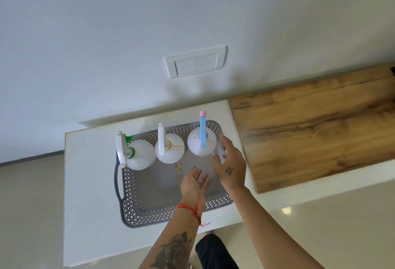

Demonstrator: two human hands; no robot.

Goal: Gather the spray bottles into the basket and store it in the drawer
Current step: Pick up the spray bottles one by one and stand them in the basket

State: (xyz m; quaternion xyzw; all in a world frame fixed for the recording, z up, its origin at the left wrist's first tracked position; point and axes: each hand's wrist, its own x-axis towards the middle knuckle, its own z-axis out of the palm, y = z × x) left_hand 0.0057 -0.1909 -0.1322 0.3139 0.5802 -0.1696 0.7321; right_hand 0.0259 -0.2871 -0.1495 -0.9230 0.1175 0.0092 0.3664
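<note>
Three spray bottles (170,147) stand upright in a row along the far side of the grey basket (136,204), mid-frame on the white worktop (89,183). Both hands hover over it, left hand (195,181) and right hand (232,167), fingers relaxed, holding nothing, likely ready to lift the basket.

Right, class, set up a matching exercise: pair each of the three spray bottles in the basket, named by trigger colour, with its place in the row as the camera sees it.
Column 1:
1. green-trimmed bottle
2. yellow-collared bottle
3. blue-and-pink bottle

Column 2:
a. middle
b. right end, next to the right hand
c. left end, by the basket handle

Pairs: 1-c, 2-a, 3-b
</note>
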